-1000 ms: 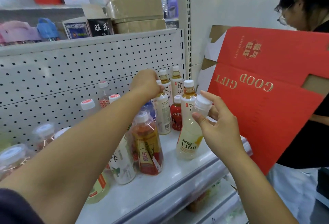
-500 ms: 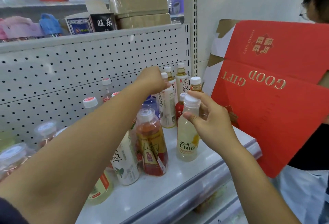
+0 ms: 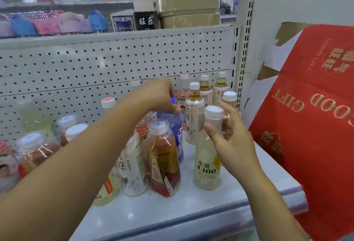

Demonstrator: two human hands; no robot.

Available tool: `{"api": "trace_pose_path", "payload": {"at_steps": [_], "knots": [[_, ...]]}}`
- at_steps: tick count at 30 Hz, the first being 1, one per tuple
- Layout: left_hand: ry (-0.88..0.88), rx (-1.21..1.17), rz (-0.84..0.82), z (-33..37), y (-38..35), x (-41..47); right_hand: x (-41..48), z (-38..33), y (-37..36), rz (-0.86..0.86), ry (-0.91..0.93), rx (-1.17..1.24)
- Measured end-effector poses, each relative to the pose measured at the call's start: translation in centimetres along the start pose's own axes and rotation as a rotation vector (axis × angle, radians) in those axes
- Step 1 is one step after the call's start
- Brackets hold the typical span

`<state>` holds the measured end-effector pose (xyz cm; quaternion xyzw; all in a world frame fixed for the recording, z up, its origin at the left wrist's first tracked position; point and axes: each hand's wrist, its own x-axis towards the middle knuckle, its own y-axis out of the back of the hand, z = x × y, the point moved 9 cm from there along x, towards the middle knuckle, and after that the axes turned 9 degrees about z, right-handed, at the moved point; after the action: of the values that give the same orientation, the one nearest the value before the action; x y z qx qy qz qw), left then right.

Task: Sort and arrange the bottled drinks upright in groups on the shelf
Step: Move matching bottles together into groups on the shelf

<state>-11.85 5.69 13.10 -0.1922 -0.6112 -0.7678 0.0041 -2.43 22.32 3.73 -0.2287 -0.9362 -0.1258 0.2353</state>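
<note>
Far to the left of my left hand I see a blurred cluster of clear white-capped bottles [image 3: 36, 145] standing on the white shelf [image 3: 172, 214], their contents pale yellow and reddish; I cannot read their labels. Closer in, under my left forearm, a pale tea bottle [image 3: 132, 170] with a white label and dark characters stands upright, partly hidden by the arm.

My left hand [image 3: 159, 95] reaches over the group with its fingers curled down onto the top of a blue bottle [image 3: 175, 125]; the cap is covered, so I cannot tell whether the hand is truly clamped on it or only resting there. Just in front of that hand stands a red-and-amber tea bottle [image 3: 164, 164] with a clear dome cap, upright and touching the tea bottle at its left.

To the right, the C100 bottle [image 3: 207, 162] stands upright near the shelf's front edge: cloudy pale-yellow liquid, white cap, a label reading "C100". My right hand [image 3: 231, 141] is spread loose around its neck, thumb in front and fingers behind, not closed on it.

Behind that hand a row of white-labelled tea bottles [image 3: 195, 114] with amber necks stands against the pegboard back panel [image 3: 95, 68]. Further right leans a red "GOOD GIFT" carton [image 3: 316, 125].
</note>
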Motion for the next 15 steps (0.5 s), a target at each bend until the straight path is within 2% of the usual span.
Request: {"api": "trace_pose_path", "payload": {"at_steps": [5, 10, 15], "knots": [[0.105, -0.208, 0.168, -0.1, 1.4, -0.9, 0.9, -0.5, 0.8, -0.021, 0.035, 0.079], [0.097, -0.476, 0.519, 0.0, 5.2, -3.1, 2.1, -3.5, 2.3, 0.059, 0.058, 0.236], [0.025, -0.643, 0.899, 1.5, 10.1, -8.7, 3.0, -10.0, 3.0, 0.071, 0.162, 0.33]]}}
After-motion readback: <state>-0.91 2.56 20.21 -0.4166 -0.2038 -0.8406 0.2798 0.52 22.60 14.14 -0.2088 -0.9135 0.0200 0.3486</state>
